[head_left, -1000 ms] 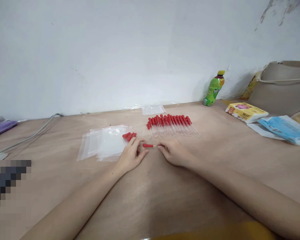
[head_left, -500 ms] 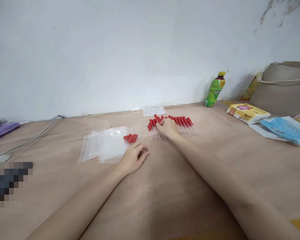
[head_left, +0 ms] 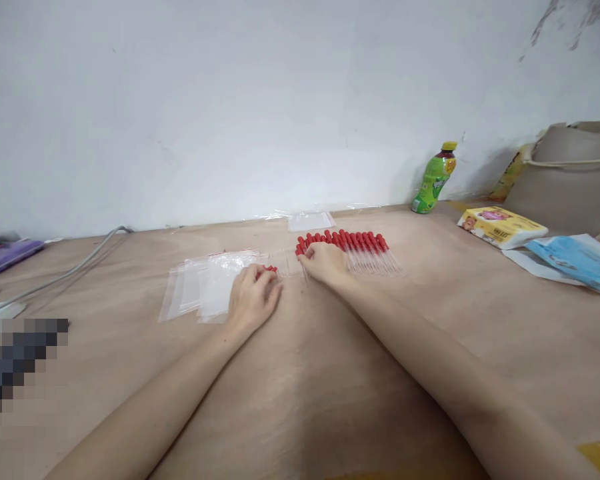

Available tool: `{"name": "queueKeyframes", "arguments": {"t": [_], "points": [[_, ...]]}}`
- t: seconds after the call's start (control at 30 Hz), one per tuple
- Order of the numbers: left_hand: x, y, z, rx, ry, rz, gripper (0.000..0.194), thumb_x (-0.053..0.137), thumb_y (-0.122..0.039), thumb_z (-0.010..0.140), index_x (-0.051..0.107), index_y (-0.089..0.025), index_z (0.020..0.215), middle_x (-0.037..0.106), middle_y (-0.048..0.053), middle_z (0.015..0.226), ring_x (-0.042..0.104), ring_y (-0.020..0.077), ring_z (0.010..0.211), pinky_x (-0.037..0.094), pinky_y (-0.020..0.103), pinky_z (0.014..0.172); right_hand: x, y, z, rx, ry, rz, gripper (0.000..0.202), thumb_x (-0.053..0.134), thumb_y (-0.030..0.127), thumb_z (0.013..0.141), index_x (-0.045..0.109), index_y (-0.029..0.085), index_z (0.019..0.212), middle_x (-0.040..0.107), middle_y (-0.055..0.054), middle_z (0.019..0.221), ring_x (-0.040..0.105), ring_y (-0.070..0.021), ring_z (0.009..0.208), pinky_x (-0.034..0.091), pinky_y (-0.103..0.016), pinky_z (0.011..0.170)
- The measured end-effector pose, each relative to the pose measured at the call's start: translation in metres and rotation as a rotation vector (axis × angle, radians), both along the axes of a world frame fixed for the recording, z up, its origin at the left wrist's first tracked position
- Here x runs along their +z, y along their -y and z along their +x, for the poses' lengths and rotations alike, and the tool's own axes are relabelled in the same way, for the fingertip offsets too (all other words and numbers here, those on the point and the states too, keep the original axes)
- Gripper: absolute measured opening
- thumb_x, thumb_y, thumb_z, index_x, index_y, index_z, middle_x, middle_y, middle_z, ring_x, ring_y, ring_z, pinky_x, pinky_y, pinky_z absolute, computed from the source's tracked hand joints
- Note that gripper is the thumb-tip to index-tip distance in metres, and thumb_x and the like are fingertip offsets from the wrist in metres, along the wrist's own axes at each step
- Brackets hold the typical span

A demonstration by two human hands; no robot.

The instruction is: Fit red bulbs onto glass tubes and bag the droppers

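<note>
Several glass droppers with red rubber bulbs (head_left: 365, 241) lie side by side in a row, bulbs toward the wall. At the left end of that row my right hand (head_left: 325, 261) is closed in a pinch on a dropper, whose thin clear tube points down below the fingertips. My left hand (head_left: 255, 297) rests over the edge of the clear zip bags (head_left: 217, 283), its fingers bent and the thumb apart from them. Just beyond its fingers a few red bulbs (head_left: 270, 268) of a smaller group of droppers show; the rest of that group is hidden by the hand.
Another clear bag (head_left: 311, 221) lies near the wall. A green bottle (head_left: 434, 180), a yellow tissue pack (head_left: 503, 227), a blue packet (head_left: 577, 261) and a grey bucket (head_left: 570, 180) stand or lie at the right. A grey cable (head_left: 75, 267) and a purple item (head_left: 13, 257) are at the left.
My left hand has moved left and away from me, now covering most of the small dropper group. My right hand has shifted slightly left along the row, uncovering more bulbs.
</note>
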State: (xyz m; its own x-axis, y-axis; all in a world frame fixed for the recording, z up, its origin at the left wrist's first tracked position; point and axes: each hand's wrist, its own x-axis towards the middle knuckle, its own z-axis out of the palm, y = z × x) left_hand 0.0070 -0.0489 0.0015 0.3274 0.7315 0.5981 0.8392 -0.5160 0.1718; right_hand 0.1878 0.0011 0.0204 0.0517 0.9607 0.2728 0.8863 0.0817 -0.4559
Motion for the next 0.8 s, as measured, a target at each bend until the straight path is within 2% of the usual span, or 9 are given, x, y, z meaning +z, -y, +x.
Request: {"name": "queueKeyframes", "arguments": {"t": [0.13,0.33,0.47,0.8], "points": [[0.001,-0.013,-0.013,0.116,-0.024,0.009,0.018,0.051,-0.03,0.079,0.06,-0.018,0.088,0.051,0.007,0.085,0.048,0.0222,0.082,0.038,0.035,0.075,-0.001,-0.002,-0.021,0.065,0.07,-0.019,0.023,0.047,0.034,0.077,0.065,0.021,0.083,0.066,-0.007,0.085,0.059,-0.0214,0.087,0.042,-0.03,0.071],[0.0,-0.012,-0.015,0.292,-0.13,0.007,0.026,0.05,-0.043,0.078,0.059,-0.019,0.083,0.055,0.009,0.085,0.049,0.027,0.086,0.032,0.038,0.072,0.003,-0.008,-0.041,-0.025,0.049,-0.136,0.029,0.045,0.033,0.078,0.065,0.015,0.089,0.065,-0.014,0.091,0.061,-0.0243,0.086,0.044,-0.032,0.068],[0.0,-0.011,-0.014,0.33,-0.162,-0.017,0.029,0.047,-0.046,0.08,0.059,-0.019,0.08,0.058,0.009,0.085,0.05,0.0267,0.085,0.03,0.037,0.071,0.007,-0.011,-0.049,-0.019,0.055,-0.23,0.032,0.051,0.032,0.076,0.063,0.012,0.098,0.063,-0.017,0.098,0.06,-0.0233,0.092,0.044,-0.03,0.072],[0.001,-0.011,-0.013,0.338,-0.122,-0.062,0.023,0.047,-0.04,0.08,0.058,-0.02,0.077,0.06,0.004,0.083,0.052,0.0238,0.085,0.029,0.035,0.071,0.011,-0.01,-0.051,-0.01,0.026,-0.273,0.03,0.053,0.032,0.074,0.064,0.014,0.096,0.064,-0.016,0.099,0.059,-0.0234,0.094,0.044,-0.029,0.072]]}}
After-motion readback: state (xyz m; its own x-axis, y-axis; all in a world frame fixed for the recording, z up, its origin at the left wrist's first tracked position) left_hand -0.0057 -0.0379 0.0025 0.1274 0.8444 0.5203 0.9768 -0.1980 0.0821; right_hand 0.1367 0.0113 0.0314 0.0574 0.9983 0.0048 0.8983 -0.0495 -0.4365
